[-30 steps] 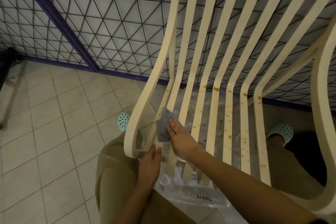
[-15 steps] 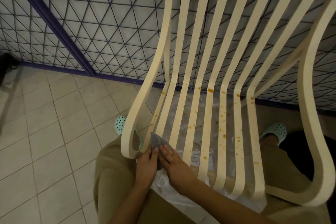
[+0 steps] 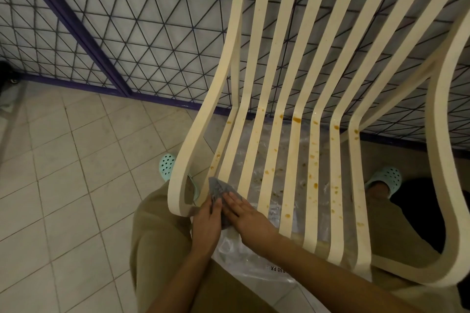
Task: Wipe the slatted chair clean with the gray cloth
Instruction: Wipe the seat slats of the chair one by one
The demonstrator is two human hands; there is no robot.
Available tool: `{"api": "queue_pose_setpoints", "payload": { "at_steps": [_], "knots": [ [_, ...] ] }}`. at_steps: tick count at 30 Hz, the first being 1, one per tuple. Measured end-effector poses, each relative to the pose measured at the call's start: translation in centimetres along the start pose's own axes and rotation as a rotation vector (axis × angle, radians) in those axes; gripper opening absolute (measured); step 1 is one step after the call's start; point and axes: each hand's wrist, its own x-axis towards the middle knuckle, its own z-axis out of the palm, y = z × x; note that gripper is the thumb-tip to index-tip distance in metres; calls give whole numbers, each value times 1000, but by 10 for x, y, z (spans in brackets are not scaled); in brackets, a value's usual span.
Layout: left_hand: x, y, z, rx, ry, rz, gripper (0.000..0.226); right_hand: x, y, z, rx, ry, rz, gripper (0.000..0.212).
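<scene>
A cream slatted chair fills the middle and right of the head view, its slats speckled with orange-brown stains. The gray cloth lies bunched on the leftmost seat slats near the front edge. My right hand lies flat on the cloth with straight fingers, pressing it onto the slats. My left hand is beside it at the chair's left front corner, its fingertips touching the cloth's left edge. Part of the cloth is hidden under both hands.
A clear plastic sheet lies on the tiled floor under the chair. A purple-framed wire mesh panel stands behind. My feet in mint clogs flank the chair. A dark object sits at far left.
My right hand drew the cloth down the left slats toward the seat's front edge. My left hand came up beside it onto the cloth. The view tilted and shows more of the chair back.
</scene>
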Motion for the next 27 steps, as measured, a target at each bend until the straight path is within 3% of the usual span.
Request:
{"api": "queue_pose_setpoints", "payload": {
  "at_steps": [3,9,11,15,18,23,27],
  "knots": [
    [14,9,5,-135,18,-77,20,10,13,-8,-21,-26,-11,71],
    [62,29,24,-132,121,-169,47,37,38,-26,-43,-75,64,73],
    [74,30,31,-73,136,-175,65,48,43,-32,-28,-54,105,72],
    [73,33,37,226,197,-44,61,65,46,-34,-29,-8,166,70],
    [71,32,38,300,245,5,57,69,33,-33,-66,14,216,74],
    [76,16,28,-25,130,-147,54,65,23,-33,-16,-112,151,78],
    [63,7,26,373,214,-23,57,69,34,-28,40,-103,161,67]
  ]
}}
